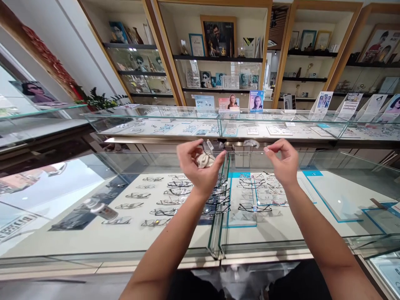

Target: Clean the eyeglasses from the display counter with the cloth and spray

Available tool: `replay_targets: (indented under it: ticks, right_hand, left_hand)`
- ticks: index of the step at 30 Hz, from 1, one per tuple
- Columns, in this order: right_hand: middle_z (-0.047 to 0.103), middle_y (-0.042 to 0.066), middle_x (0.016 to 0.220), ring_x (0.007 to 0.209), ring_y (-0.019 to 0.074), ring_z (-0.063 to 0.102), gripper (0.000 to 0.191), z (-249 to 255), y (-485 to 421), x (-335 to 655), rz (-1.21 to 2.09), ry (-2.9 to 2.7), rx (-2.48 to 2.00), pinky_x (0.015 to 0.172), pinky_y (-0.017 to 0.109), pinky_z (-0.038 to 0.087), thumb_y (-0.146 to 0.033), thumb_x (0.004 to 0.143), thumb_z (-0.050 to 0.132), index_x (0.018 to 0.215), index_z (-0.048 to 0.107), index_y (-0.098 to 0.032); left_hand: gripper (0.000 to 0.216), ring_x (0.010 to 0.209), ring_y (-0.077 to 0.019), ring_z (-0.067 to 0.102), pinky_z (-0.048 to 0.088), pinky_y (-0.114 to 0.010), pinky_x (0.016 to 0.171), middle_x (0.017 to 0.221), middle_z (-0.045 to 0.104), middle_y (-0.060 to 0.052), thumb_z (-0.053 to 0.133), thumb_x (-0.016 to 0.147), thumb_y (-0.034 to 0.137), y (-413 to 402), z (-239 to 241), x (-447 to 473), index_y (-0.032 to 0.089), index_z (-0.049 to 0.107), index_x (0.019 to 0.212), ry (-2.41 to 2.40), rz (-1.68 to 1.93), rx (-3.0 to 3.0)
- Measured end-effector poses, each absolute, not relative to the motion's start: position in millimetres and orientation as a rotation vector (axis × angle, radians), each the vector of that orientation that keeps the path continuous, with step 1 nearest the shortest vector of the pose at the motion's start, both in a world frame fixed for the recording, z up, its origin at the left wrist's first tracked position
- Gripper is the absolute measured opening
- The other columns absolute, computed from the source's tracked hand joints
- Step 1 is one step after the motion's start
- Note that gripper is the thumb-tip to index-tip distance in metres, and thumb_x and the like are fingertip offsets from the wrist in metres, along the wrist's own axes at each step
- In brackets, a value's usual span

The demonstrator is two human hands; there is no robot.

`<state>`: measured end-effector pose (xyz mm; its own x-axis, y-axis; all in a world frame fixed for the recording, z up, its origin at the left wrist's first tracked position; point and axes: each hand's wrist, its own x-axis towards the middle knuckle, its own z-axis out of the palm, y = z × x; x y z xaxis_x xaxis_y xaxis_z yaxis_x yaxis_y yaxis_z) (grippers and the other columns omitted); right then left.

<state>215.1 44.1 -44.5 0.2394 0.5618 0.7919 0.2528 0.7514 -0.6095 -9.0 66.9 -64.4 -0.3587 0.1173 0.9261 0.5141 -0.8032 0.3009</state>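
The left grip (202, 178) curls round a cream cloth (205, 161), bunched likely to leave its thumb free, while the right grip (286, 163), well apart, has fingertips pressed together, whether on anything I cannot tell, above eyeglasses (254, 208) spaced under the glass surface (271, 234), probably for easy viewing.

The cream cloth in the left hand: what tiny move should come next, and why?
Maybe the left hand could bring its cloth to the clear piece beside the right hand, perhaps a lens: that cloth sits bunched up, apart from the piece.
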Motion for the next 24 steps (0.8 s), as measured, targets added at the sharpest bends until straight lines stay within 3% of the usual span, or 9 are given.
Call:
replay_targets:
  ticks: [3,5,7,10,15,24]
  right_hand:
    - [0.059,-0.002,0.074,0.076,0.0160,0.056,0.017,-5,28,211,0.100,-1.400,-0.565,0.076,0.035,0.047,-0.017,0.087,0.068,0.072,0.062,-0.024]
    - [0.064,-0.001,0.085,0.083,0.0172,0.061,0.008,11,14,209,0.058,-1.424,-0.553,0.079,0.036,0.051,-0.019,0.088,0.067,0.085,0.066,-0.026]
    - [0.068,0.001,0.104,0.098,0.0200,0.066,0.031,15,1,206,0.076,-1.467,-0.609,0.086,0.039,0.055,-0.022,0.087,0.071,0.117,0.066,-0.029]
    - [0.068,0.005,0.126,0.115,0.0249,0.066,0.047,12,-13,204,0.022,-1.551,-0.741,0.092,0.042,0.057,-0.032,0.087,0.077,0.132,0.063,-0.031]
    - [0.071,0.006,0.124,0.116,0.0288,0.066,0.041,9,-21,201,-0.097,-1.604,-0.837,0.095,0.048,0.059,-0.038,0.088,0.078,0.127,0.069,-0.030]
    - [0.074,0.004,0.112,0.103,0.0263,0.069,0.030,12,-24,198,-0.163,-1.558,-0.867,0.094,0.050,0.059,-0.035,0.092,0.077,0.122,0.072,-0.032]
  left_hand:
    - [0.055,0.090,-0.0181,0.061,0.053,-0.035,0.079,0.104,0.056,-0.004,0.085,0.078,0.054,58,-28,-1,0.021,0.060,0.114,-0.749,-2.338,-1.482]
    - [0.051,0.090,-0.0181,0.062,0.053,-0.035,0.080,0.103,0.057,-0.003,0.087,0.078,0.049,49,-13,6,0.021,0.061,0.112,-0.724,-2.380,-1.432]
    - [0.048,0.090,-0.0178,0.062,0.054,-0.035,0.081,0.103,0.059,-0.003,0.087,0.079,0.046,40,-7,11,0.021,0.062,0.111,-0.747,-2.386,-1.444]
    - [0.048,0.089,-0.0173,0.062,0.055,-0.036,0.083,0.102,0.060,-0.003,0.089,0.077,0.043,31,-9,13,0.021,0.064,0.111,-0.812,-2.319,-1.527]
    - [0.044,0.087,-0.0155,0.062,0.055,-0.032,0.081,0.100,0.063,-0.001,0.088,0.079,0.042,25,-14,12,0.021,0.065,0.110,-0.880,-2.235,-1.617]
    - [0.043,0.083,-0.0141,0.062,0.054,-0.030,0.075,0.093,0.062,0.000,0.088,0.079,0.046,18,-9,16,0.021,0.066,0.106,-0.989,-2.210,-1.656]
